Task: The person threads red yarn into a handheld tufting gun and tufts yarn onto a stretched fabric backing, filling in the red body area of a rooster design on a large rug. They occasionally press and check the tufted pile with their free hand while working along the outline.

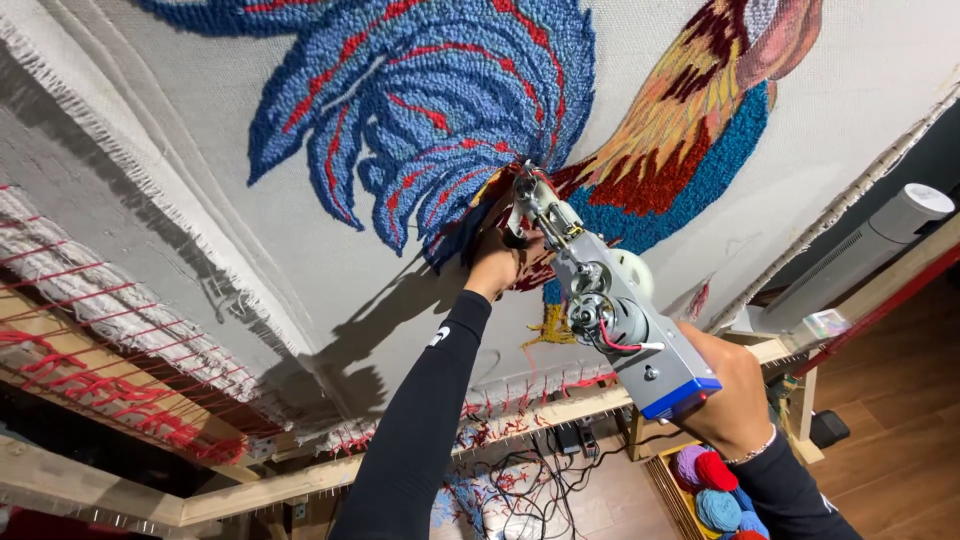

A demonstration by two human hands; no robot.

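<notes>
Since our tufting gun [610,310] looks heavy and rigid, we're gripping it with the right hand [735,400] underneath and the left hand [495,262] clenched on the front handle, against the soft cloth [300,250].

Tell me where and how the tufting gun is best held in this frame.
Judging by its long, tilted shape, the tufting gun seems best taken at two places: the rear blue-edged end from below, where the right hand is, and the front handle near the needle from the left side, where the left hand steadies it against the rooster cloth.

both arms reach up, left hand [493,265] grip curled, right hand [735,395] grip closed low.
</notes>
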